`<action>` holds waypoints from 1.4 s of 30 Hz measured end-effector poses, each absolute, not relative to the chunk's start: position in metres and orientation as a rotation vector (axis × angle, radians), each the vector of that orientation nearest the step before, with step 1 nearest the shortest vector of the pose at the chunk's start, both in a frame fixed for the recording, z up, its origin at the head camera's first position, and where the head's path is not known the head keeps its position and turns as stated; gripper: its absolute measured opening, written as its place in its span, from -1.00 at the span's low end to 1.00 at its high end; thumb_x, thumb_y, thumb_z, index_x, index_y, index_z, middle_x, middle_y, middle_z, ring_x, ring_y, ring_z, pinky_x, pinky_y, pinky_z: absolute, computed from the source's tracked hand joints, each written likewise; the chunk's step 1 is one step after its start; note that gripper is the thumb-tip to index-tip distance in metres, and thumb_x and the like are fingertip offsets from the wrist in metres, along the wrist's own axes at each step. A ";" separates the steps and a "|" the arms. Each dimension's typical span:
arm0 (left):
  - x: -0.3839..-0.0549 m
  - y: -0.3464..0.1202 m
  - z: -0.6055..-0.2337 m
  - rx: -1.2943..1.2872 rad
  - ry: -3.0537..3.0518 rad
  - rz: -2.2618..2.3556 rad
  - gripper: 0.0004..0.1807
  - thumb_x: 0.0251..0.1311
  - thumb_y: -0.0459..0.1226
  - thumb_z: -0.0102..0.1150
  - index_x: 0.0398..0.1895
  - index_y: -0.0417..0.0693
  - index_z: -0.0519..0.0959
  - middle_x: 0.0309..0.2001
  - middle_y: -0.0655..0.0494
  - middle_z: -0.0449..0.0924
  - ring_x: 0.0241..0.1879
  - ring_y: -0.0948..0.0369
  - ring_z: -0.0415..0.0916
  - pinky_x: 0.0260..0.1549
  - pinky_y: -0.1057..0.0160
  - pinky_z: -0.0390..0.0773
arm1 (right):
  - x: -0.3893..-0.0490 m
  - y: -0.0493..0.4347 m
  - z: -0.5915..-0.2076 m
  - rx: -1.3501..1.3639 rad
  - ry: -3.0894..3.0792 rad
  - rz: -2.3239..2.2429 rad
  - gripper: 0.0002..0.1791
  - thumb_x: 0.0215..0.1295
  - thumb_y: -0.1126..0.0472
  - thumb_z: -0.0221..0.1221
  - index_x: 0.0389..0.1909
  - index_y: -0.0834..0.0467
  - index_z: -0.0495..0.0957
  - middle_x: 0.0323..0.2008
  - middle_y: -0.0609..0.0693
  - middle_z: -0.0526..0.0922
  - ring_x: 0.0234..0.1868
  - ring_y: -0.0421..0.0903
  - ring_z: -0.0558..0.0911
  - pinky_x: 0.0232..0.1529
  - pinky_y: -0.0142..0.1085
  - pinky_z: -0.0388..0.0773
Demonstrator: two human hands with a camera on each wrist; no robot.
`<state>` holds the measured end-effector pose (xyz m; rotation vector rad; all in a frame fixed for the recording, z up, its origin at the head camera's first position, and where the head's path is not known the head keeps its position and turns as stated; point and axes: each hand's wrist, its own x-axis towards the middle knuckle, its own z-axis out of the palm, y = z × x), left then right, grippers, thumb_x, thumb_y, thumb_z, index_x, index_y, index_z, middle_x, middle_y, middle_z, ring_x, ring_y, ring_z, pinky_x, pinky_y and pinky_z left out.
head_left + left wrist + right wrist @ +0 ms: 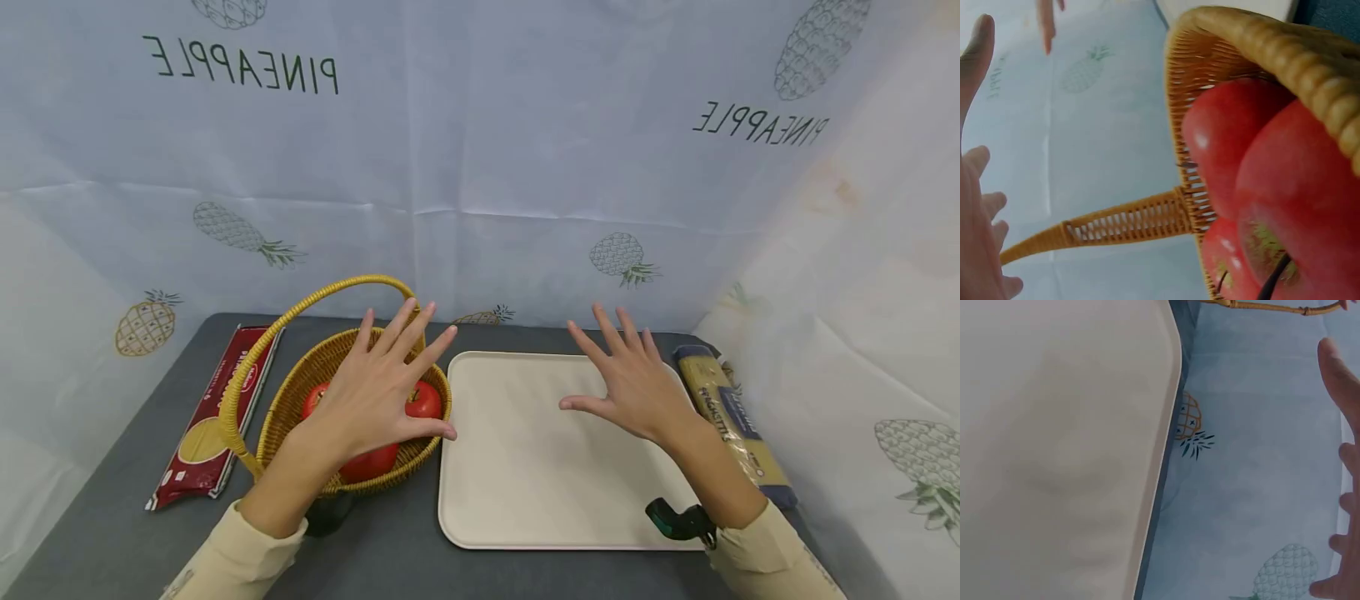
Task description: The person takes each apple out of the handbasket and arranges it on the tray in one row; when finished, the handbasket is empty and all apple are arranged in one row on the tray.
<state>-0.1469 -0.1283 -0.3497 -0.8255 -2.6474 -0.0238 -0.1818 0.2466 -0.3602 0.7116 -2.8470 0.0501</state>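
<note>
My left hand (367, 392) hovers over a yellow wicker basket (279, 421), fingers spread wide and holding nothing. Several red apples (425, 403) lie inside the basket, partly hidden by that hand. Their stems show in the left wrist view, where one large apple (1310, 200) fills the near side. Above the right part of a cream tray (517, 475) is my right hand (637, 387), likewise spread and holding nothing. The tray's flat surface shows nothing on it in the right wrist view.
Left of the basket lies a red packet (213, 417); a spaghetti packet (723, 408) lies along the tray's right side. The basket's tall arched handle (234, 383) stands upright. A pineapple-print cloth (510, 150) hangs behind the dark grey table (375, 558).
</note>
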 end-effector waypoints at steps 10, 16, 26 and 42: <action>-0.125 -0.138 -0.331 -0.839 -2.554 -0.068 0.26 -0.07 0.70 -0.13 0.67 0.35 -0.06 0.68 0.03 -0.14 0.65 -0.04 -0.10 0.59 -0.38 0.03 | -0.190 0.221 -0.344 0.862 -2.878 0.187 0.13 0.16 -0.47 0.27 0.65 -0.22 -0.06 0.67 0.11 -0.06 0.64 0.34 0.01 0.48 0.49 0.16; -0.109 -0.145 -0.320 -0.830 -2.494 -0.107 0.20 0.00 0.71 -0.34 0.66 0.32 0.01 0.66 -0.02 -0.06 0.62 -0.07 -0.03 0.55 -0.37 0.12 | -0.195 0.201 -0.332 0.968 -2.865 0.229 0.11 0.16 -0.46 0.27 0.64 -0.24 -0.02 0.66 0.05 -0.01 0.64 0.26 0.06 0.50 0.41 0.23; -0.082 -0.160 -0.298 -0.778 -2.404 -0.197 0.15 0.03 0.69 -0.27 0.56 0.22 0.28 0.57 -0.06 0.17 0.47 -0.11 0.21 0.34 -0.29 0.42 | -0.209 0.171 -0.310 1.154 -2.829 0.256 0.09 0.15 -0.51 0.25 0.63 -0.32 -0.02 0.65 -0.01 0.04 0.61 0.17 0.18 0.45 0.31 0.40; -0.059 -0.190 -0.300 -0.599 -2.208 -0.298 0.00 0.21 0.57 -0.21 0.37 0.04 0.51 0.33 -0.30 0.40 0.22 -0.26 0.34 -0.07 -0.29 0.40 | -0.223 0.123 -0.310 1.409 -2.863 0.475 0.10 0.11 -0.41 0.37 0.61 -0.28 0.07 0.64 -0.04 0.10 0.60 0.10 0.22 0.54 0.22 0.34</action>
